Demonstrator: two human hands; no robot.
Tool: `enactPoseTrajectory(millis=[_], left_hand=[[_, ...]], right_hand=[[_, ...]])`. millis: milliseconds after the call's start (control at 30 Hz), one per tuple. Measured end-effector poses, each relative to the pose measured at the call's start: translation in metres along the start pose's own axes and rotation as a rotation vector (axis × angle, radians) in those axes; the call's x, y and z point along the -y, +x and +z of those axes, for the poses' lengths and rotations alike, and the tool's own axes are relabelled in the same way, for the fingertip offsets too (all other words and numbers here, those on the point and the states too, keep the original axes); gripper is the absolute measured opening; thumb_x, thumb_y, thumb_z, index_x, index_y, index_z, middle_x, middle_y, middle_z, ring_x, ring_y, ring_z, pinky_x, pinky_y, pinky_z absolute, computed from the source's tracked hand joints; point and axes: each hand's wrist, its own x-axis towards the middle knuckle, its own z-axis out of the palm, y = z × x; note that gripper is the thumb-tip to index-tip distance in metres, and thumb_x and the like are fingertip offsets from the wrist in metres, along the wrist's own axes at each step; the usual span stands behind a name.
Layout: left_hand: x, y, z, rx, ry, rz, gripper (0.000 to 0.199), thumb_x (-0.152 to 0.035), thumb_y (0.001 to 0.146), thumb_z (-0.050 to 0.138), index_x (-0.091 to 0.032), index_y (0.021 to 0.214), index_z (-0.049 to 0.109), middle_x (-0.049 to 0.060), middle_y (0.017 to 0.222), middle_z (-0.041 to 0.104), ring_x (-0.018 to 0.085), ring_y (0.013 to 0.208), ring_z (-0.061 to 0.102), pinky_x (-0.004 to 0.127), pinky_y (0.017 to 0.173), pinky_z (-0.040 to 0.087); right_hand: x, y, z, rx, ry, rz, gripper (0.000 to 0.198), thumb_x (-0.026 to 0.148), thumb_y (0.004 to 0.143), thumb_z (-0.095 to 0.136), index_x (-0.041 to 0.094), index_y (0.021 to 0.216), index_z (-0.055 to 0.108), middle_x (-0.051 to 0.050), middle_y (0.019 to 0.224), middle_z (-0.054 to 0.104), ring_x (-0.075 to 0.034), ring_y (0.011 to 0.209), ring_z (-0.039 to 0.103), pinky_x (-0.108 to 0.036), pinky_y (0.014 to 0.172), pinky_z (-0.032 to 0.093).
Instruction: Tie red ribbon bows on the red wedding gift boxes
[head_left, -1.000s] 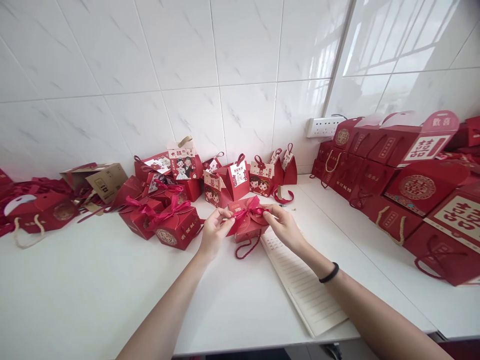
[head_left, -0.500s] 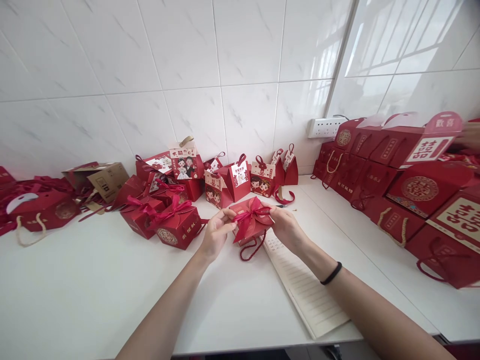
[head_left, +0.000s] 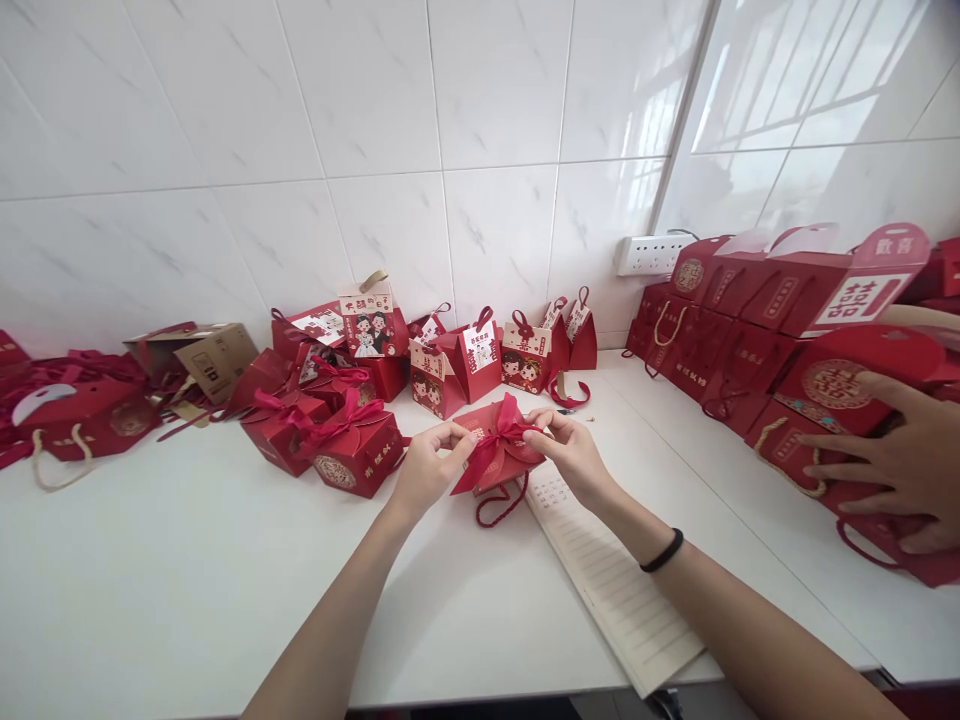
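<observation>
In front of me on the white table sits a small red gift box (head_left: 517, 468), with a dark red cord handle (head_left: 501, 512) hanging at its near side. A red ribbon (head_left: 501, 436) is tied in a bow on its top. My left hand (head_left: 429, 462) pinches the ribbon at the bow's left side. With thumb and fingers closed, my right hand (head_left: 570, 450) grips the ribbon at the right side. A lined notebook (head_left: 615, 590) lies partly under my right forearm, close to the box.
Several ribboned red boxes (head_left: 358, 455) stand to the left, beside a brown box (head_left: 214, 365). Small wedding boxes (head_left: 476, 360) line the tiled wall. Stacked red boxes (head_left: 750, 350) fill the right, where another person's hand (head_left: 900, 460) reaches in. A power strip (head_left: 652, 255) is behind them.
Another person's hand has come in from the right onto the stacked boxes. My hands have shifted slightly on the bow, and the gift box has tilted a little.
</observation>
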Motion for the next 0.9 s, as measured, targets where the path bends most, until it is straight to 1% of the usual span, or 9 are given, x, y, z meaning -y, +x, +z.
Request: enactPoseTrajectory(millis=[67, 133, 233, 367, 467, 567, 667, 767, 900], left_hand=[[-0.0030, -0.0011, -0.0008, 0.007, 0.004, 0.040, 0.019, -0.033, 0.077, 0.060, -0.017, 0.065, 0.059, 0.000, 0.063, 0.058, 0.013, 0.062, 0.052, 0.024, 0.064, 0.041], [-0.0050, -0.0020, -0.0009, 0.017, -0.059, 0.038, 0.015, -0.030, 0.074, 0.063, -0.017, 0.067, 0.060, 0.000, 0.061, 0.057, 0.013, 0.060, 0.051, 0.024, 0.062, 0.041], [-0.0049, -0.0020, 0.0000, 0.030, -0.267, -0.030, 0.013, -0.029, 0.069, 0.067, -0.017, 0.071, 0.062, -0.001, 0.061, 0.057, 0.012, 0.057, 0.050, 0.023, 0.058, 0.040], [-0.0022, 0.0005, 0.0013, -0.003, -0.563, -0.114, 0.015, -0.026, 0.064, 0.069, -0.017, 0.075, 0.066, 0.001, 0.072, 0.061, 0.011, 0.067, 0.052, 0.022, 0.064, 0.040], [-0.0005, 0.0023, 0.0001, -0.003, -0.638, -0.139, 0.016, -0.023, 0.061, 0.070, -0.017, 0.075, 0.067, 0.002, 0.073, 0.061, 0.012, 0.068, 0.053, 0.023, 0.064, 0.040], [0.0013, 0.0024, -0.0023, 0.031, -0.514, -0.075, 0.013, -0.023, 0.065, 0.067, -0.017, 0.076, 0.066, 0.003, 0.072, 0.061, 0.015, 0.072, 0.054, 0.024, 0.066, 0.041], [0.0021, 0.0002, -0.0023, 0.045, -0.245, 0.055, 0.014, -0.022, 0.069, 0.064, -0.018, 0.082, 0.066, 0.004, 0.079, 0.061, 0.015, 0.073, 0.054, 0.026, 0.069, 0.042], [0.0015, -0.0025, 0.0010, -0.034, -0.017, 0.136, 0.015, -0.021, 0.073, 0.062, -0.020, 0.087, 0.064, 0.004, 0.085, 0.060, 0.014, 0.069, 0.054, 0.027, 0.071, 0.043], [-0.0002, -0.0036, 0.0012, -0.091, 0.082, 0.176, 0.008, -0.020, 0.074, 0.059, -0.020, 0.081, 0.062, 0.002, 0.080, 0.057, 0.015, 0.071, 0.055, 0.026, 0.070, 0.043]], right_hand=[[0.0039, -0.0012, 0.0009, 0.024, -0.017, 0.006, 0.035, 0.040, 0.063, 0.075, 0.019, 0.063, 0.048, 0.000, 0.069, 0.053, -0.013, 0.065, 0.049, -0.025, 0.057, 0.038], [0.0064, -0.0016, 0.0008, 0.036, 0.020, 0.030, 0.036, 0.039, 0.061, 0.076, 0.019, 0.067, 0.047, 0.002, 0.064, 0.051, -0.012, 0.060, 0.047, -0.025, 0.056, 0.038], [0.0065, -0.0010, -0.0010, 0.059, 0.109, 0.036, 0.036, 0.037, 0.060, 0.078, 0.020, 0.075, 0.050, 0.004, 0.064, 0.050, -0.011, 0.058, 0.046, -0.024, 0.056, 0.037], [0.0045, -0.0003, -0.0035, 0.121, 0.145, 0.047, 0.025, 0.035, 0.063, 0.076, 0.019, 0.074, 0.061, 0.001, 0.069, 0.057, -0.012, 0.064, 0.050, -0.025, 0.061, 0.038], [0.0038, -0.0001, -0.0043, 0.125, 0.164, 0.093, 0.021, 0.036, 0.064, 0.076, 0.019, 0.072, 0.066, 0.000, 0.073, 0.062, -0.013, 0.068, 0.052, -0.027, 0.065, 0.039], [0.0033, 0.0008, -0.0044, 0.110, 0.200, 0.116, 0.022, 0.034, 0.062, 0.078, 0.019, 0.074, 0.069, -0.001, 0.075, 0.064, -0.014, 0.071, 0.054, -0.028, 0.069, 0.040], [0.0027, 0.0016, -0.0047, 0.118, 0.234, 0.123, 0.023, 0.032, 0.061, 0.079, 0.020, 0.076, 0.068, 0.000, 0.077, 0.065, -0.014, 0.072, 0.055, -0.028, 0.070, 0.041], [0.0028, 0.0010, -0.0057, 0.144, 0.229, 0.117, 0.021, 0.031, 0.061, 0.078, 0.021, 0.075, 0.066, 0.000, 0.075, 0.063, -0.014, 0.069, 0.054, -0.028, 0.067, 0.040], [0.0050, -0.0009, -0.0067, 0.174, 0.201, 0.105, 0.017, 0.029, 0.061, 0.076, 0.021, 0.071, 0.065, 0.002, 0.065, 0.057, -0.012, 0.059, 0.048, -0.026, 0.059, 0.036]])
